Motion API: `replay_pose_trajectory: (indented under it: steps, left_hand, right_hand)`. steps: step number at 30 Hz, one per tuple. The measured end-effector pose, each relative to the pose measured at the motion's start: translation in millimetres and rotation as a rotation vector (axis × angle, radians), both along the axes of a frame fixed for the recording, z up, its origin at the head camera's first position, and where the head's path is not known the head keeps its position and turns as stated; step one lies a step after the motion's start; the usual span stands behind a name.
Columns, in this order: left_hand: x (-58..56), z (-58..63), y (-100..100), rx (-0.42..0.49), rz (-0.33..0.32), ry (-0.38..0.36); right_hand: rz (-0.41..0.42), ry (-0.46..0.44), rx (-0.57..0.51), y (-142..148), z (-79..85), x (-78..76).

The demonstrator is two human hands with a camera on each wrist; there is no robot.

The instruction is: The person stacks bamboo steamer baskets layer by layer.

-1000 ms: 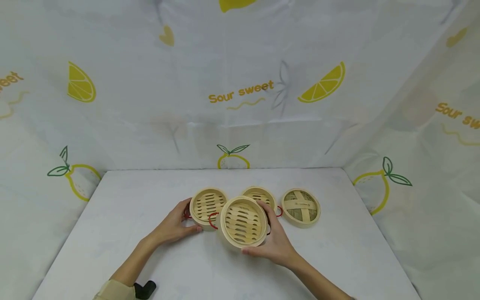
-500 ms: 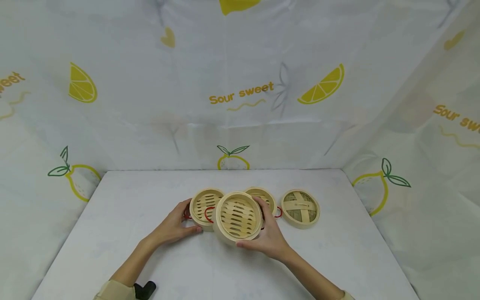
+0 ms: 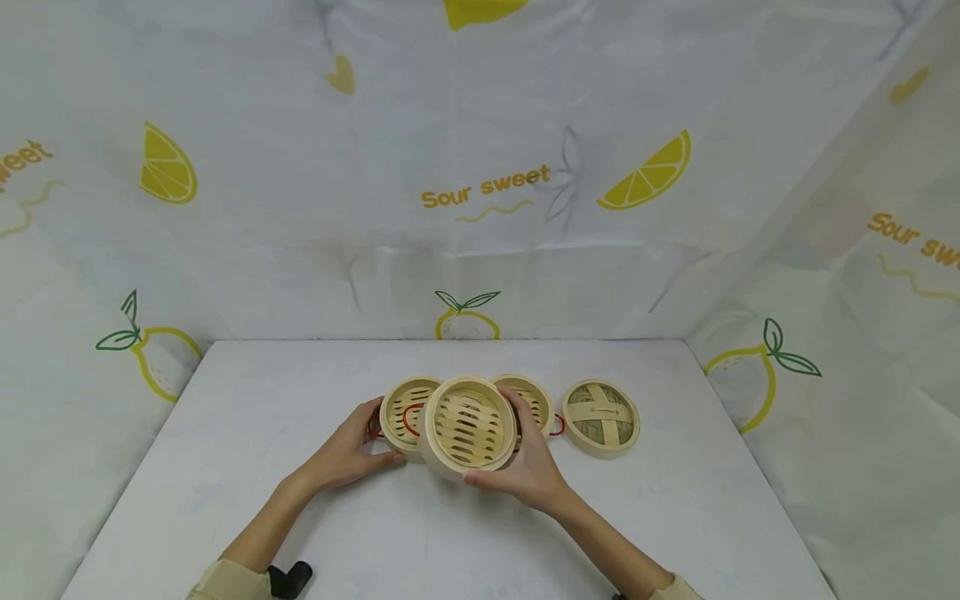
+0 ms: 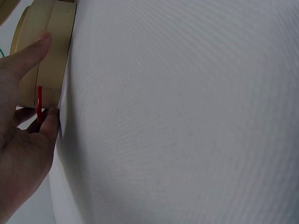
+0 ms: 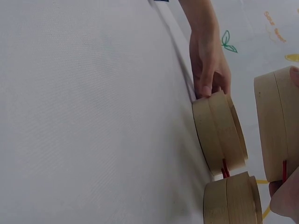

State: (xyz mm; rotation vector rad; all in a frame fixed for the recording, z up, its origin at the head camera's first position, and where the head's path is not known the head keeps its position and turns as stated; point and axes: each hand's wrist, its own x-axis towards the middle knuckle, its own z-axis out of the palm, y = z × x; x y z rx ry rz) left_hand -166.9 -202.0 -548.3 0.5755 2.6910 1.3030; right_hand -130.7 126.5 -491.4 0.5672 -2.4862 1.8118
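Note:
My right hand [image 3: 534, 471] grips a small round bamboo steamer basket [image 3: 471, 425] by its right side, thumb at the near edge. It is raised off the table and tilted towards the head camera, showing its slatted floor. In the right wrist view, a gap separates the raised basket [image 5: 275, 126] from the table. My left hand [image 3: 351, 450] holds a second steamer basket [image 3: 397, 414], which stands on the table, partly hidden behind the raised one. In the left wrist view, the thumb lies along this basket's wall [image 4: 56, 60], and fingers are near its red handle [image 4: 39, 102].
A third steamer basket [image 3: 538, 398] stands behind my right hand, with a red handle [image 3: 558, 425] on its right. Further right lies a round woven lid [image 3: 602, 417] with a crossed band. Lemon-printed cloth [image 3: 480, 275] hangs behind the white table [image 3: 450, 550].
My right hand has carried the raised steamer basket left and slightly farther away, so it now covers more of the left basket. My left hand has stayed in place.

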Motion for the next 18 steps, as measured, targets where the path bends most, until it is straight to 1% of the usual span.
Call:
replay_pose_trajectory:
  steps: [4, 9, 12, 18]
  left_hand:
    - [-0.3, -0.8, 0, -0.001, -0.005, 0.011]
    - [-0.4, -0.3, 0, -0.008, -0.004, 0.023]
    - [-0.7, 0.3, 0, -0.007, -0.001, 0.006]
    - [-0.7, -0.1, -1, -0.011, 0.003, 0.004]
  right_hand:
    - [0.006, 0.001, 0.003, -1, -1.5, -1.6]
    - [-0.002, -0.012, 0.035, -3, -0.2, -3.4]
    - [-0.007, -0.017, 0.054, -4, 1.5, -5.4]
    - [-0.002, -0.021, 0.062, -6, 2.4, -11.0]
